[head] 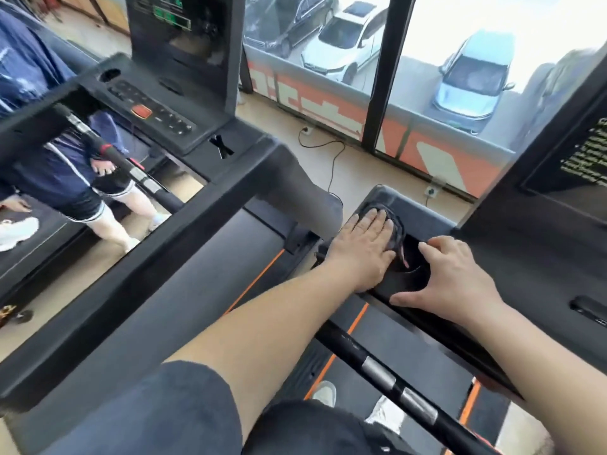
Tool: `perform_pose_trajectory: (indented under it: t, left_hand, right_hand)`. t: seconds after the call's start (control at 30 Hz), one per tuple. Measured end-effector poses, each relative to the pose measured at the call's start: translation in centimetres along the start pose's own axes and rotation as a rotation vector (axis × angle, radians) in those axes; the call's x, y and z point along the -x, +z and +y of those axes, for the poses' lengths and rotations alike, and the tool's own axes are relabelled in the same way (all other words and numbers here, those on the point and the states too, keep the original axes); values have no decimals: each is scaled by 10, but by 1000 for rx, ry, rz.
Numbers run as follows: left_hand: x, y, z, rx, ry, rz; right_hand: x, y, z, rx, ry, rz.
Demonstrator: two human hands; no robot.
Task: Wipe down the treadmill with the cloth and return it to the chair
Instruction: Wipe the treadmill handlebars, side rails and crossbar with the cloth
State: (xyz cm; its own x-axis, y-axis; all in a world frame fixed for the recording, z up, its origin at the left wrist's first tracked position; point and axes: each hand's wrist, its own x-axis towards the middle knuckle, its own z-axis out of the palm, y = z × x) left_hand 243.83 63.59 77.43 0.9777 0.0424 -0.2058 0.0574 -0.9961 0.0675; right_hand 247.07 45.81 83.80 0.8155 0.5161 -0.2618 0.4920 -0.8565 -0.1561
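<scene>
Left hand (361,247) flat on the cloth (397,234), right hand (450,274) spread open at four o'clock, we seem mid-wipe on the treadmill hood (423,211); next, sweep toward twelve.

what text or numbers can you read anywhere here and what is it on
"X": dark mark on the console tray, possibly a logo.
Green screen readout: blurred, unreadable.
Yellow print on right panel: too blurred.
White shapes on orange banner: unreadable.
</scene>
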Motion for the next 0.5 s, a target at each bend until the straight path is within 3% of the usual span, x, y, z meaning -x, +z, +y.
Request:
perform_pose_trajectory:
  t: [0.07,0.27,0.4,0.5]
  left_hand:
    - [4,9,13,54,26,33]
    - [41,43,-1,230,353,284]
    - [13,23,-2,154,262,186]
    - [26,33,24,311,175,198]
  right_hand:
    - [4,1,4,-9,-5,27]
    - [21,16,11,-71,-15,66]
    - [38,26,14,-159,-17,104]
    - [54,36,15,-205,-35,161]
